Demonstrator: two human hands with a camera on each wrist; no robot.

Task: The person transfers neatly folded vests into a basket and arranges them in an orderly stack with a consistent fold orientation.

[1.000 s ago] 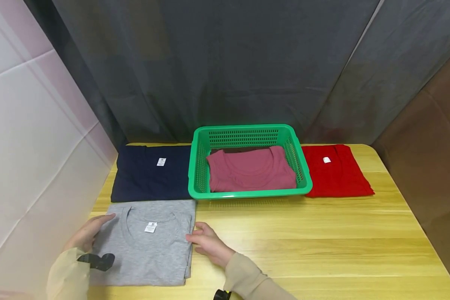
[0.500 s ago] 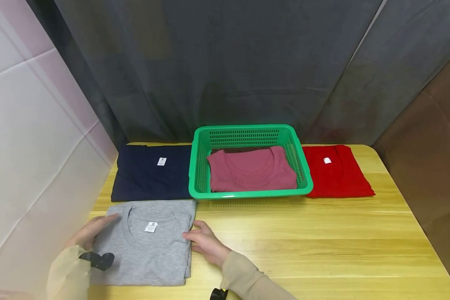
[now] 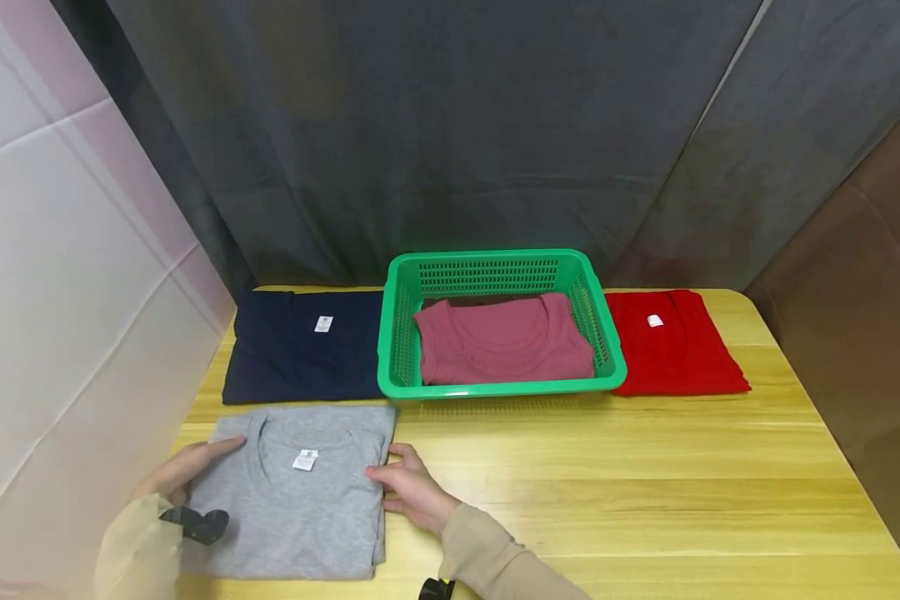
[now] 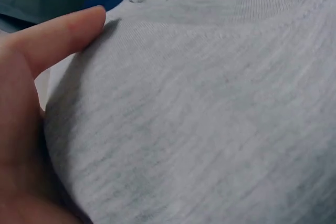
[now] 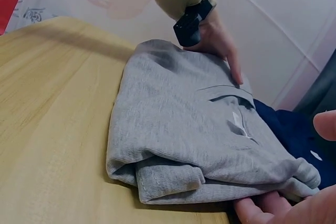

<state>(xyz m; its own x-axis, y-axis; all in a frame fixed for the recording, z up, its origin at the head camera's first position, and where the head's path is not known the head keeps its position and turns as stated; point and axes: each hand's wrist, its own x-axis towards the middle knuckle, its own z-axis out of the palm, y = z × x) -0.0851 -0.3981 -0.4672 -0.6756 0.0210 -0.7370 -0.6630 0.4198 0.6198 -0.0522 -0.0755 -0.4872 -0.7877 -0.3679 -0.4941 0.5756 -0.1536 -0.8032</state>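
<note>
A folded grey T-shirt [image 3: 311, 517] with a white neck label lies at the near left of the table. My left hand [image 3: 183, 468] grips its left side, with one digit laid over the top near the collar, as the left wrist view shows; the rest of that hand is partly hidden at the edge. On the opposite side my right hand [image 3: 416, 490] holds the right edge. Its thumb is above the cloth, while its fingers [image 5: 257, 211] reach under the folded layers in the right wrist view.
Behind the grey T-shirt lies a folded navy shirt [image 3: 285, 358]. A green basket [image 3: 495, 389] at the back middle holds a folded pink shirt [image 3: 506, 342] over a dark brown one. Right of it is a folded red shirt [image 3: 667, 358]. A white wall [image 3: 82, 333] borders the left.
The grey T-shirt has shifted slightly toward me and right, and a strip of table now shows between it and the navy shirt. My right hand has closed in on its edge.
</note>
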